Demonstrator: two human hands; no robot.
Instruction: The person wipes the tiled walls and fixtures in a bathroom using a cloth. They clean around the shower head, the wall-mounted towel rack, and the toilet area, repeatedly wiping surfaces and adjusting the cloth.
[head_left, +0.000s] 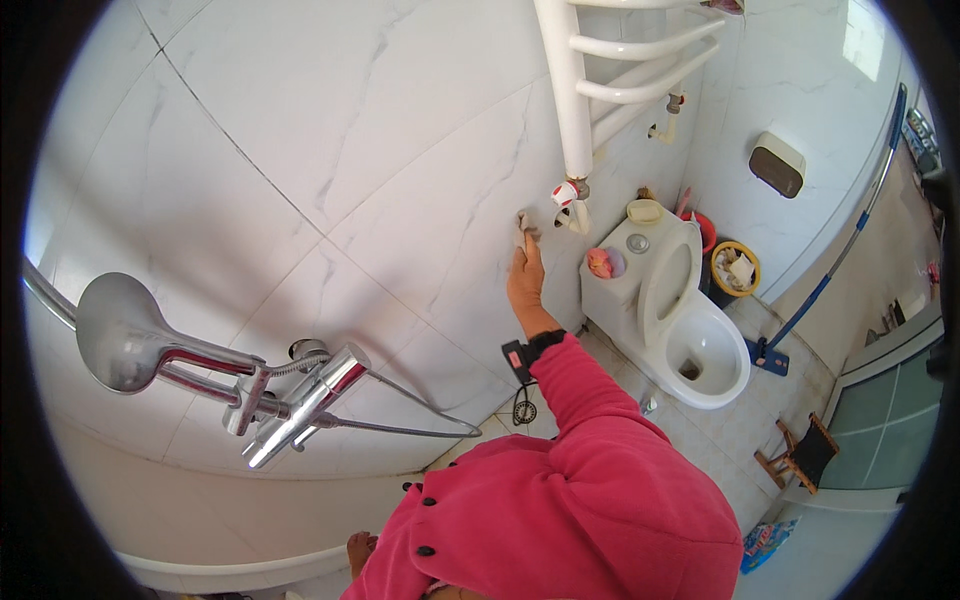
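Observation:
Reaching up to the marbled wall tile (420, 187), my right hand (527, 277) holds a crumpled greyish cloth (523, 223) against its surface. A black strap with a small device (517, 360) is round that wrist. Just right of the cloth, a white pipe fitting (576, 219) enters the wall below the red-and-white valve knob (565, 193) of a white towel radiator (566, 90). Low at the left of my body, my left hand (361, 551) shows only in part, close to a white curved rim (247, 571). Its fingers are mostly hidden.
A chrome hand shower (120, 334) and mixer (307, 405) jut from the wall at left. Right of my arm stands a toilet (709, 360) with a soap bar (643, 211) on its tank. Beyond are a waste bin (735, 268), a blue mop (814, 300) and a folding stool (802, 454).

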